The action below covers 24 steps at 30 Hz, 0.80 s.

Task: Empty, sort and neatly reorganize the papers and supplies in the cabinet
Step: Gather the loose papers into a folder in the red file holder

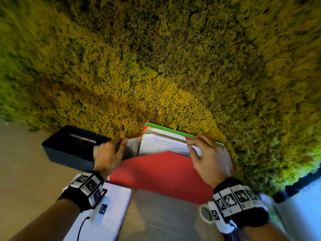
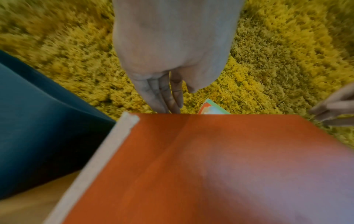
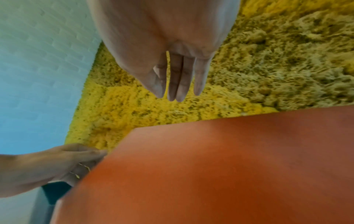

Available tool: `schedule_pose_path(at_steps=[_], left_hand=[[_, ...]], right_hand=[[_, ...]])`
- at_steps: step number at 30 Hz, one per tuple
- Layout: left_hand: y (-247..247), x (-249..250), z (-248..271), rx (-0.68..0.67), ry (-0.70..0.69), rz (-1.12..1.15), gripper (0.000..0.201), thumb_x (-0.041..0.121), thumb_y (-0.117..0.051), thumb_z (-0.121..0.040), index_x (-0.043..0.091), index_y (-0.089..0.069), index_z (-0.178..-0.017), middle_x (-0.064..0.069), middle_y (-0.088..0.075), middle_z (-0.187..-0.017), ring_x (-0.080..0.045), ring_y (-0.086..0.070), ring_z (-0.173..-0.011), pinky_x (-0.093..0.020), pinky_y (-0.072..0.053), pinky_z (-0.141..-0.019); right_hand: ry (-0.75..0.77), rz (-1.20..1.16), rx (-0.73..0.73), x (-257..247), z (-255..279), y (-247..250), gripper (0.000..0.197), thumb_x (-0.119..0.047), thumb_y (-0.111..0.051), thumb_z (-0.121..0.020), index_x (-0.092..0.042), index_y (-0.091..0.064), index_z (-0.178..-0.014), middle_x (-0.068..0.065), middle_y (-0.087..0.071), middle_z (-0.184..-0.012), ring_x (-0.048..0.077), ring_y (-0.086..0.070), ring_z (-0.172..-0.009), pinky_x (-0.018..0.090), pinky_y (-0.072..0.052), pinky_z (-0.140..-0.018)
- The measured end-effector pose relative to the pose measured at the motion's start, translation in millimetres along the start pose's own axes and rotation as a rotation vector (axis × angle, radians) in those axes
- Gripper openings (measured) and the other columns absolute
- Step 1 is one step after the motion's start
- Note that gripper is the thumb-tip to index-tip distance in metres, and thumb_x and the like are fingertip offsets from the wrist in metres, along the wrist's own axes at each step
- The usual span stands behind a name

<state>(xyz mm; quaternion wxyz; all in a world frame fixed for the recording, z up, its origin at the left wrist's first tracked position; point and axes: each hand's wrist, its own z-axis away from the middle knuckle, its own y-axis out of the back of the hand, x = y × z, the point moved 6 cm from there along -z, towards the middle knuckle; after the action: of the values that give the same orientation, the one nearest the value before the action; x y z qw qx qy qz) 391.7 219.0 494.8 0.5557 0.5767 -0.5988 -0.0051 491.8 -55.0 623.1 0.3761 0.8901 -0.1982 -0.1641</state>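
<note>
A: Where does the paper stack (image 1: 161, 142) lie from your hands?

B: It stands upright in the red folder (image 1: 161, 171), which leans back against the moss wall (image 1: 173, 66) on the surface (image 1: 156, 218). Its long axis runs left to right, between your two hands.

A: And how are your hands set?

B: Your left hand (image 1: 109, 153) is at the folder's left top corner, fingers fairly straight and dipping behind the red front flap; whether they pinch anything, I cannot tell. Your right hand (image 1: 208, 157) is at the right top corner, curled fingers pinching the edge of the sheets.

A: Which hand is nearer the papers?

B: Your right, already on them. I judge the next lift goes upward, out of the pocket, toward the white sheets (image 1: 104, 211) lying near your left wrist
</note>
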Motion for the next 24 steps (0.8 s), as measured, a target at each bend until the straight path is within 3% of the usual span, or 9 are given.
schedule_pose_path(at_steps=[4,8,10,12,14,17,19,22,24], left_hand=[[28.7,-39.0,34.5,-0.021,0.180,-0.080,0.037,0.045,-0.051,-0.095,0.012,-0.067,-0.095,-0.022,-0.071,-0.091,-0.043,-0.065,-0.087,-0.040,-0.045,-0.066],[55.3,-83.1,76.6,-0.047,0.357,-0.152,0.017,0.027,-0.055,-0.095,0.015,-0.066,-0.091,-0.022,-0.069,-0.100,-0.044,-0.062,-0.092,-0.039,-0.046,-0.070],[64.2,-104.1,98.0,-0.054,0.410,-0.206,0.020,0.027,-0.055,-0.094,0.011,-0.067,-0.098,-0.022,-0.066,-0.107,-0.043,-0.061,-0.095,-0.041,-0.049,-0.075],[65.2,-126.4,120.6,-0.142,0.499,-0.245,0.028,0.029,-0.059,-0.093,0.005,-0.063,-0.106,-0.025,-0.062,-0.114,-0.043,-0.058,-0.103,-0.042,-0.047,-0.083],[63.6,-149.9,147.1,-0.264,0.612,-0.273,0.048,0.037,-0.063,-0.091,0.000,-0.053,-0.120,-0.027,-0.054,-0.124,-0.043,-0.052,-0.115,-0.042,-0.044,-0.093],[61.8,-169.4,173.7,-0.350,0.655,-0.259,0.070,0.044,-0.070,-0.086,-0.002,-0.044,-0.132,-0.026,-0.046,-0.133,-0.041,-0.043,-0.125,-0.040,-0.037,-0.101],[59.2,-173.0,177.8,-0.380,0.626,-0.244,0.073,0.047,-0.070,-0.084,0.001,-0.045,-0.135,-0.024,-0.045,-0.133,-0.039,-0.042,-0.125,-0.039,-0.036,-0.102],[55.7,-175.2,173.5,-0.468,0.592,-0.212,0.071,0.056,-0.067,-0.080,0.008,-0.056,-0.131,-0.021,-0.053,-0.130,-0.037,-0.046,-0.123,-0.036,-0.039,-0.099],[51.2,-180.4,171.6,-0.530,0.574,-0.149,0.057,0.053,-0.067,-0.079,0.014,-0.064,-0.120,-0.015,-0.062,-0.124,-0.034,-0.053,-0.116,-0.035,-0.045,-0.091]], right_hand=[[0.019,-0.071,-0.023,-60.0,27.6,-3.9,0.005,-0.023,-0.059,-0.085,-0.023,-0.064,-0.084,-0.008,-0.063,-0.087,0.016,-0.064,-0.079,0.032,-0.051,-0.062],[-0.054,-0.086,-0.245,-87.3,67.0,-40.7,0.002,-0.026,-0.061,-0.079,-0.025,-0.059,-0.079,-0.008,-0.060,-0.084,0.017,-0.062,-0.072,0.030,-0.047,-0.055],[-0.122,-0.117,-0.363,-91.8,92.7,-68.6,0.003,-0.026,-0.060,-0.078,-0.024,-0.060,-0.079,-0.006,-0.060,-0.085,0.020,-0.061,-0.074,0.031,-0.045,-0.059],[-0.206,-0.191,-0.477,-96.4,119.6,-99.0,0.007,-0.025,-0.058,-0.076,-0.021,-0.061,-0.080,-0.003,-0.063,-0.085,0.023,-0.062,-0.080,0.032,-0.047,-0.065],[-0.318,-0.220,-0.636,-104.5,148.6,-131.7,0.011,-0.028,-0.056,-0.077,-0.017,-0.059,-0.080,0.000,-0.065,-0.087,0.025,-0.062,-0.086,0.032,-0.047,-0.070],[-0.562,-0.264,-0.801,-117.7,187.5,-163.0,0.022,-0.040,-0.058,-0.084,-0.018,-0.058,-0.089,0.008,-0.068,-0.102,0.029,-0.063,-0.100,0.032,-0.046,-0.081],[-0.832,-0.402,-0.851,-122.0,211.0,-179.0,0.049,-0.057,-0.057,-0.076,-0.013,-0.064,-0.097,0.013,-0.069,-0.107,0.031,-0.063,-0.105,0.037,-0.051,-0.089],[-1.110,-0.589,-0.826,-104.8,249.3,-225.4,0.064,-0.067,-0.059,-0.060,-0.008,-0.069,-0.085,0.012,-0.073,-0.091,0.029,-0.070,-0.087,0.048,-0.058,-0.079],[-1.254,-0.667,-0.785,-120.8,244.8,-218.1,0.058,-0.065,-0.066,-0.063,-0.009,-0.068,-0.081,0.007,-0.070,-0.081,0.026,-0.068,-0.082,0.039,-0.058,-0.080]])
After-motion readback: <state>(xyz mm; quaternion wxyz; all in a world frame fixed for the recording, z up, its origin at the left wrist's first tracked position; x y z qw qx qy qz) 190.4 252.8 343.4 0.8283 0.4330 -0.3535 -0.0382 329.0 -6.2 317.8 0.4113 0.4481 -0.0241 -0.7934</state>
